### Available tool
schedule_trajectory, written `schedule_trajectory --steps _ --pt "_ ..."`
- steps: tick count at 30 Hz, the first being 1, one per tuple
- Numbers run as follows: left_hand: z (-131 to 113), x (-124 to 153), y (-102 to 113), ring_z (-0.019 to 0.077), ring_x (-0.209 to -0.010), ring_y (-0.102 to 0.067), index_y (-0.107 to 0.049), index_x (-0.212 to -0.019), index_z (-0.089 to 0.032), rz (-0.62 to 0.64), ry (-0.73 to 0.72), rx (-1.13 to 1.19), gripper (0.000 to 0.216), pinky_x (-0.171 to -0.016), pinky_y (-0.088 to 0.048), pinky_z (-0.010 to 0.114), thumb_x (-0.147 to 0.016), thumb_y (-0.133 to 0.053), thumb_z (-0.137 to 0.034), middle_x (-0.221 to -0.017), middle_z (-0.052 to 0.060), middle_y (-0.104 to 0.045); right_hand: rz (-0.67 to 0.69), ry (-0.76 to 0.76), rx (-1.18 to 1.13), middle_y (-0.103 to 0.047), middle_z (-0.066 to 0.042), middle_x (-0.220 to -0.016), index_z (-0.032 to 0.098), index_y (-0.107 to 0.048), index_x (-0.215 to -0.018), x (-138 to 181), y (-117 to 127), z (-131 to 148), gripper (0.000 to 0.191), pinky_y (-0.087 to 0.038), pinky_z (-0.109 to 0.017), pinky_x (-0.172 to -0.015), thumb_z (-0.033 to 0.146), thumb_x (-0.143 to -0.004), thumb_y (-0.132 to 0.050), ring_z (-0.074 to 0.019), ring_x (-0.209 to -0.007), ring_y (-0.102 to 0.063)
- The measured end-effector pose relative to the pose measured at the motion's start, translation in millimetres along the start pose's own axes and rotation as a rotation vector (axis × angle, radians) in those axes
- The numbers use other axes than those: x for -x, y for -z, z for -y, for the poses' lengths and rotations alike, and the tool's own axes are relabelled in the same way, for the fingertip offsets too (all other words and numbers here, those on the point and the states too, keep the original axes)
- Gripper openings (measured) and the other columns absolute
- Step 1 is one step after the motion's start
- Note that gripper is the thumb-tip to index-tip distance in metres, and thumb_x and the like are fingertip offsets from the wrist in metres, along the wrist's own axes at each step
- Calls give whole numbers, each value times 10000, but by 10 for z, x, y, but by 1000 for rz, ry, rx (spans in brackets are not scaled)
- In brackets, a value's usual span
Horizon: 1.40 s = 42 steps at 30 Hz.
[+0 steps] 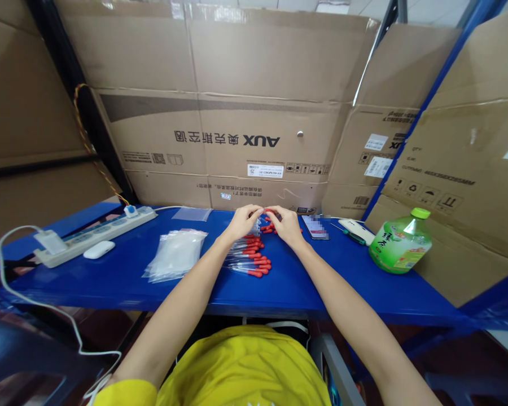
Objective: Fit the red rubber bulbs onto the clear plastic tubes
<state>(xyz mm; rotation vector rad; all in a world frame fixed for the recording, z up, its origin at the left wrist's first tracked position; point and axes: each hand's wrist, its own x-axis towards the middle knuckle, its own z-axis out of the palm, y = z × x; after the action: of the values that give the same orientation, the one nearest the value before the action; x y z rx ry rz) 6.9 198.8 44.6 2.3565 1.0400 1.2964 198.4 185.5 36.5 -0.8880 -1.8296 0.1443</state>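
My left hand [242, 221] and my right hand [285, 223] meet fingertip to fingertip over the back half of the blue table. A bit of red rubber bulb [270, 211] shows in the pinch of my right fingers. The left thumb and fingers are pinched too, but what they hold is hidden. Just below the left hand lies a row of clear droppers [249, 256] with red bulbs, their bulb ends towards the right. Thin clear tubes [256, 228] lie between the hands. Loose red bulbs [267, 229] are beside my right hand.
Clear plastic bags [175, 255] are stacked left of the droppers. Further left are a power strip [97, 234] and a white case [99, 249]. To the right lie a phone [315, 227], a green-handled screwdriver [354, 237] and a big green bottle [401, 245]. Cardboard [220, 141] walls the back.
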Motion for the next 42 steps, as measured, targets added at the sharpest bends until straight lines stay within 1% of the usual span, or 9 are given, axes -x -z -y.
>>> schedule_trajectory --steps 5,9,13,20,27,31,35,39,42 --pt "2 -1 -22 216 -931 -663 -764 -1048 -147 -10 27 29 411 -864 -480 314 -1037 -460 -422 -1021 89 -759 6 -52 20 -799 -72 -996 209 -756 -1068 -7 12 9 260 -554 -331 -851 373 -986 -572 -226 -853 -732" --pt "-36 5 3 193 -821 -615 -770 -1038 -147 21 25 -17 440 -775 -462 298 -1038 -454 -452 -905 72 -724 18 -27 25 -798 -72 -1022 210 -769 -1050 -12 41 21 245 -546 -332 -871 355 -981 -585 -225 -871 -729" --pt "-51 12 28 181 -761 -577 -786 -1010 -149 52 -10 -59 428 -733 -433 296 -1034 -474 -440 -817 60 -673 30 -12 38 -795 -78 -1032 208 -778 -1038 -9 56 -10 238 -542 -325 -873 341 -982 -589 -225 -882 -726" --pt "-8 11 14 190 -790 -595 -794 -1051 -155 77 -57 -73 376 -769 -446 302 -1032 -501 -389 -848 75 -685 75 41 147 -782 -81 -1090 217 -764 -1082 18 52 -95 230 -523 -339 -925 308 -1006 -567 -245 -1000 -723" --pt "-15 10 29 198 -815 -597 -804 -1030 -169 119 -133 -199 369 -769 -445 300 -1043 -480 -344 -849 88 -644 190 94 332 -760 -111 -1071 226 -744 -1147 49 93 -37 257 -511 -347 -924 296 -1030 -526 -264 -1031 -697" --pt "-25 15 17 204 -851 -599 -801 -1095 -179 80 -151 -206 385 -801 -454 306 -1048 -478 -383 -891 94 -645 183 90 281 -761 -101 -1093 232 -735 -1165 24 124 -59 253 -514 -350 -935 298 -1024 -535 -261 -1041 -699" --pt "-37 26 31 204 -878 -623 -786 -1162 -197 44 -110 -200 413 -819 -453 302 -1047 -477 -446 -944 96 -678 120 27 198 -767 -76 -1151 238 -722 -1170 -10 137 -126 235 -523 -359 -951 310 -983 -601 -258 -1045 -712" --pt "-36 38 86 208 -863 -646 -792 -1102 -210 94 -29 -211 461 -781 -442 286 -1041 -457 -521 -969 82 -740 124 -59 157 -793 -47 -973 245 -723 -1125 -7 119 -146 216 -540 -337 -865 359 -970 -625 -240 -888 -738" --pt "-16 35 107 197 -789 -636 -797 -1021 -200 106 39 -194 503 -731 -426 279 -1054 -411 -520 -871 58 -754 150 -83 100 -785 -32 -899 246 -716 -1072 13 97 -118 214 -535 -306 -804 399 -991 -590 -217 -822 -734"
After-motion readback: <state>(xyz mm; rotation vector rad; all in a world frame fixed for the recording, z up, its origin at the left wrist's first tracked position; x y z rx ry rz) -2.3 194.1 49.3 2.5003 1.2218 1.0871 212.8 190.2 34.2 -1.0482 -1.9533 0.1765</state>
